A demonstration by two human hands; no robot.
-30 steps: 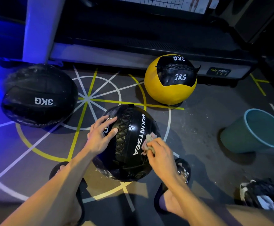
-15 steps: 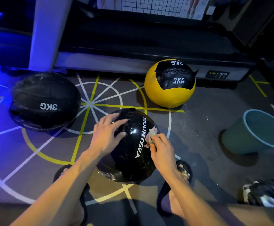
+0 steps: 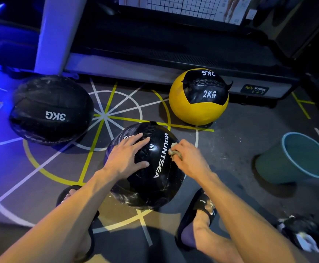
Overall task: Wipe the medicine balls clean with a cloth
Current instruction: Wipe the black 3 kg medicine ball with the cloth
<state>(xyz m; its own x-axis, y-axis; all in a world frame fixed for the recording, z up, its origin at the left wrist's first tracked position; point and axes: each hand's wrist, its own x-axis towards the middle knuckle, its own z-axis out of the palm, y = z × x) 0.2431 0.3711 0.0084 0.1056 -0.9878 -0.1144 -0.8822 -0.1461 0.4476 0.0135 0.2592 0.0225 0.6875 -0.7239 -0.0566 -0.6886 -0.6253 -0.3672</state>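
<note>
Left hand spread flat on black ball, steadying it. Right hand gripping bunched cloth, rubbing the side.

Most of the cloth hidden under the right hand's fingers.

"MOUNTSEA" on near ball; "3KG" black ball; "2KG" yellow ball.

A dim room. Blue-violet light washes over the floor from its left edge, fading to grey towards the right. Upper corners fall into near black. Soft sheen glints on the black ball (wide-angle bending curves the edges). The bottom right corner looks smeared.
</note>
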